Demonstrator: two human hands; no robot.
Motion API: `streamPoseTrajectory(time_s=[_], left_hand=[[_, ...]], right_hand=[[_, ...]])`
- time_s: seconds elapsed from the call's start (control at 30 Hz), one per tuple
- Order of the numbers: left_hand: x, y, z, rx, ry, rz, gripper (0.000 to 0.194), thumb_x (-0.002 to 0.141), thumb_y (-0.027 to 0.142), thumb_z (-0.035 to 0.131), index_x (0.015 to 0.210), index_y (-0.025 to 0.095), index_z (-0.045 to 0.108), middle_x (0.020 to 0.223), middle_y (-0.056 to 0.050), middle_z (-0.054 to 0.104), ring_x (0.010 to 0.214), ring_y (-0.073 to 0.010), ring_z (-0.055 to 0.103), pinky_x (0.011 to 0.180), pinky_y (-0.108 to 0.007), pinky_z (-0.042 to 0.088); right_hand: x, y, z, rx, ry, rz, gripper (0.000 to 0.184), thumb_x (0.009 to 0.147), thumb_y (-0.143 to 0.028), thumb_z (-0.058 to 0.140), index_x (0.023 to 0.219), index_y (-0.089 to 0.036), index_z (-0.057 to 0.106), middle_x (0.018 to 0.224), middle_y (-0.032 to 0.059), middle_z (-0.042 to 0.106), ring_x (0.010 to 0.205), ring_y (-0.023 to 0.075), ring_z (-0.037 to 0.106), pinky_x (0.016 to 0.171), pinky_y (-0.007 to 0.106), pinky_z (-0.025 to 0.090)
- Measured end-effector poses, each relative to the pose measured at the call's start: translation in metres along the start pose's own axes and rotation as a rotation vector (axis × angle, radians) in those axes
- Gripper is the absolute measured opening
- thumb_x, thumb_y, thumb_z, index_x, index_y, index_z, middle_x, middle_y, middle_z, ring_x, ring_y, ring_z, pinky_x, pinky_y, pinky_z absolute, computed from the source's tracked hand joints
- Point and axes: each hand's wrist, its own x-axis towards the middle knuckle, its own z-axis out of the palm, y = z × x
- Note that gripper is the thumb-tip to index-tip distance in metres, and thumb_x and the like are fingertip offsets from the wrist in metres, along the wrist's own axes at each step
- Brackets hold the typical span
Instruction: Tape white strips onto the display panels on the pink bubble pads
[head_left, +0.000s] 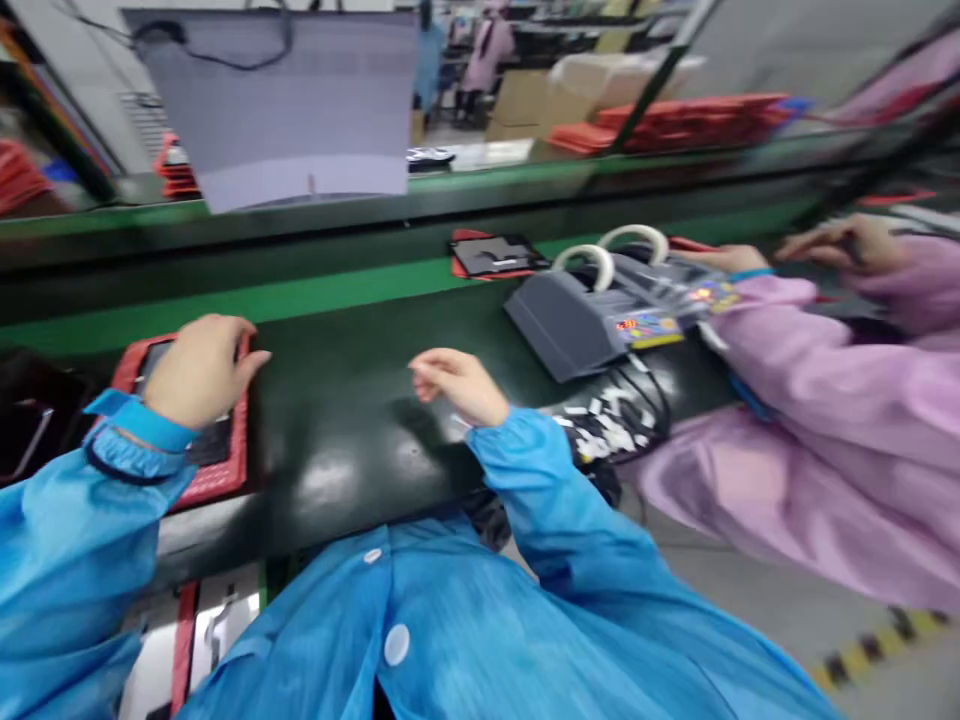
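On the left, my left hand (202, 370) is over a red tray (238, 430) that carries a flat dark panel (214, 440). Its thumb is spread away from the fingers, and most of the fingertips are hidden behind the hand. Above the middle of the dark green work surface (322, 400), my right hand (461, 385) is closed in a pinch. Whatever sits between its fingertips, if anything, is too small or hidden to make out. To the right of this hand stands a grey tape dispenser (574, 315) with a white roll and a lit red display.
A second dispenser (652, 265) stands beyond the first. White scraps (611, 425) lie by the cables. Another red tray with a dark panel (495, 255) rests at the back. Co-workers' pink sleeves (810, 340) reach in from the right. A white sheet (285, 110) hangs in front.
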Motion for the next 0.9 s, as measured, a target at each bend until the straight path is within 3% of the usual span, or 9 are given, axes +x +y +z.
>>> streamPoseTrajectory(time_s=[0.07,0.17,0.23,0.3,0.47,0.63,0.77,0.9], left_hand=[[0.033,0.052,0.010,-0.138,-0.112,0.229,0.024,0.077,0.038,0.055,0.095,0.023,0.062,0.095,-0.003,0.067,0.092,-0.0224,0.061,0.087,-0.031,0.047],[0.092,0.124,0.043,-0.228,-0.273,0.293,0.019,0.075,0.038,0.057,0.085,0.023,0.066,0.088,-0.003,0.070,0.086,-0.0223,0.064,0.080,-0.028,0.048],[0.130,0.163,0.065,-0.268,-0.330,0.242,0.019,0.078,0.037,0.056,0.082,0.022,0.067,0.093,-0.005,0.071,0.090,-0.0228,0.064,0.080,-0.028,0.048],[0.162,0.193,0.082,-0.320,-0.341,0.161,0.022,0.081,0.036,0.052,0.085,0.022,0.069,0.100,-0.006,0.071,0.096,-0.0226,0.064,0.081,-0.028,0.047],[0.211,0.239,0.105,-0.417,-0.311,-0.029,0.033,0.086,0.039,0.046,0.098,0.020,0.070,0.115,-0.012,0.067,0.112,-0.0259,0.058,0.088,-0.033,0.044],[0.247,0.271,0.124,-0.483,-0.244,-0.163,0.057,0.087,0.054,0.036,0.112,0.011,0.064,0.130,-0.022,0.054,0.124,-0.0341,0.045,0.093,-0.043,0.041],[0.271,0.290,0.132,-0.567,-0.214,-0.233,0.065,0.081,0.061,0.044,0.113,0.008,0.063,0.133,-0.026,0.048,0.128,-0.0375,0.039,0.098,-0.047,0.037],[0.289,0.296,0.139,-0.646,-0.221,-0.249,0.045,0.078,0.042,0.060,0.111,0.012,0.063,0.133,-0.024,0.050,0.128,-0.0374,0.040,0.099,-0.049,0.037]], right_hand=[[-0.030,0.009,-0.064,0.132,0.453,-0.071,0.030,0.061,-0.039,0.074,0.073,-0.017,0.059,0.053,-0.0056,0.055,0.044,0.0055,0.051,0.042,0.017,0.042],[-0.066,0.025,-0.134,0.318,0.950,-0.116,0.031,0.062,-0.040,0.074,0.069,-0.018,0.054,0.050,-0.0076,0.050,0.042,0.0041,0.047,0.040,0.015,0.039],[-0.076,0.028,-0.162,0.389,1.080,-0.129,0.031,0.064,-0.042,0.072,0.068,-0.017,0.053,0.051,-0.0065,0.051,0.043,0.0042,0.048,0.041,0.015,0.041],[-0.075,0.025,-0.178,0.404,1.104,-0.143,0.032,0.067,-0.045,0.069,0.070,-0.017,0.055,0.055,-0.0044,0.054,0.045,0.0050,0.051,0.041,0.015,0.042],[-0.049,0.011,-0.197,0.349,1.084,-0.088,0.036,0.063,-0.048,0.071,0.064,-0.017,0.053,0.054,-0.0013,0.056,0.043,0.0073,0.051,0.037,0.018,0.040],[-0.039,0.009,-0.204,0.172,1.165,-0.178,0.041,0.048,-0.045,0.080,0.056,-0.017,0.051,0.045,-0.0037,0.049,0.040,0.0077,0.046,0.037,0.020,0.035],[-0.059,0.001,-0.182,-0.093,1.282,-0.253,0.046,0.050,-0.057,0.075,0.062,-0.018,0.056,0.050,-0.0025,0.053,0.043,0.0086,0.046,0.042,0.022,0.036],[-0.080,-0.003,-0.147,-0.366,1.233,-0.323,0.042,0.066,-0.061,0.066,0.065,-0.020,0.057,0.054,-0.0013,0.055,0.049,0.0109,0.049,0.050,0.025,0.041]])
